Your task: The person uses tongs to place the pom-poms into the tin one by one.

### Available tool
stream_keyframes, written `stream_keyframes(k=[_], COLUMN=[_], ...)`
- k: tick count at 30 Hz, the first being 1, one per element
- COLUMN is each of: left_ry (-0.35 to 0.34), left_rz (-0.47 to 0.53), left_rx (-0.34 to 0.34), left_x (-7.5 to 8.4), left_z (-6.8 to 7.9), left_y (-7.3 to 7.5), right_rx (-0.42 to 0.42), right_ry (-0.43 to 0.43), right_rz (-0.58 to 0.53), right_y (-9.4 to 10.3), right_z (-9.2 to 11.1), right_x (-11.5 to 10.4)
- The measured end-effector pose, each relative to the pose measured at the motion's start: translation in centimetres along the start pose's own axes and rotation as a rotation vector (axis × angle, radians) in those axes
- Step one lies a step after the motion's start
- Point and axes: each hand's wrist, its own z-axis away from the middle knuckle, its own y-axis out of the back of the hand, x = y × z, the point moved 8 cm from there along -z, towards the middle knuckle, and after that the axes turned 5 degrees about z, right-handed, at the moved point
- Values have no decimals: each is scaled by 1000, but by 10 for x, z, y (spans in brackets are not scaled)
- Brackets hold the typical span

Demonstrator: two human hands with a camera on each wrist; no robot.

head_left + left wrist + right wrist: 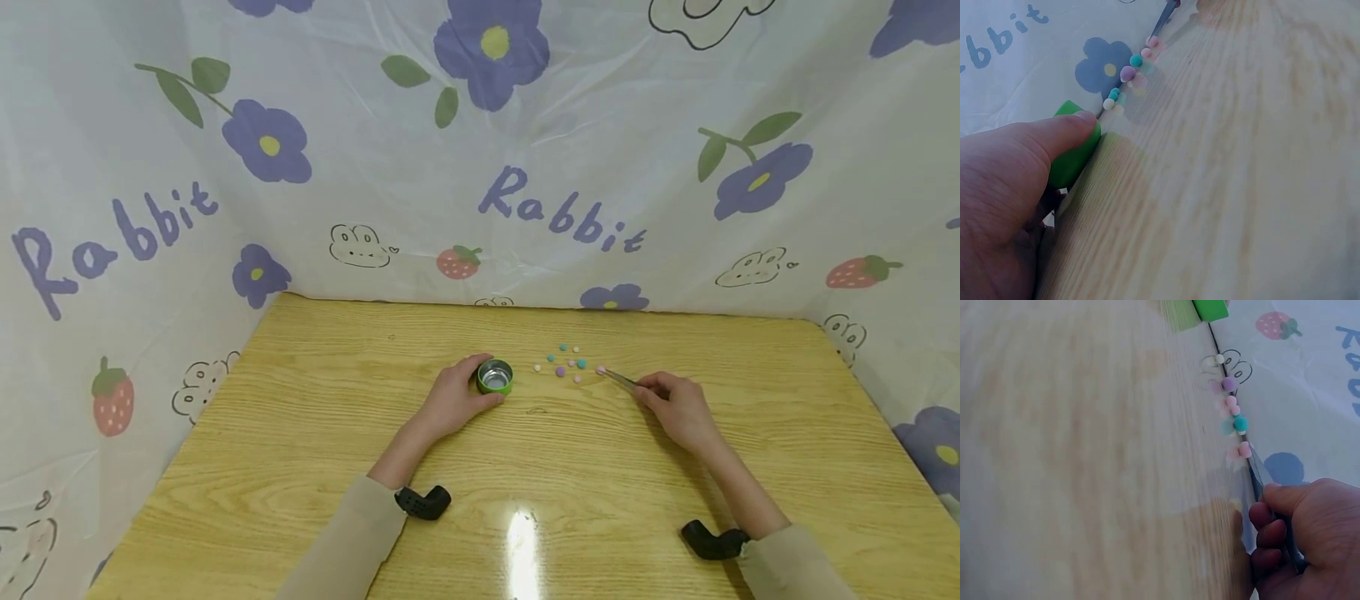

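My left hand [450, 400] grips a small round cup [496, 391], green outside and shiny metal inside, standing upright on the table. In the left wrist view the thumb [1063, 131] lies along the green wall. My right hand [681, 410] pinches a pair of metal tweezers [1256, 475] between thumb and fingers. The tweezers' tips meet a pink ball [601, 370] at the right end of a loose group; whether they squeeze it I cannot tell. Between cup and tweezers lie several small balls, among them a purple ball [560, 372], a teal ball [581, 364] and a white ball [537, 367].
The wood-grain table [315, 467] reflects light near its front. A white printed sheet [405, 167] hangs behind the table's back edge and along both sides. Black wrist devices [422, 502] sit at both sleeve cuffs.
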Motion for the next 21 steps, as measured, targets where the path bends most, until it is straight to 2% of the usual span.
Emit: stream_keyframes(k=[10,17,21], left_ry=[-2,-4,-2], left_rz=[7,8,2], left_rx=[7,5,5], left_x=[1,1,1], left_z=[1,1,1], left_y=[1,0,1], right_rx=[70,143,139], right_ry=[-5,74,103], right_rz=[-40,-73,-115], right_y=[1,-2,-10], right_z=[2,3,1], right_x=[-2,-22,-34])
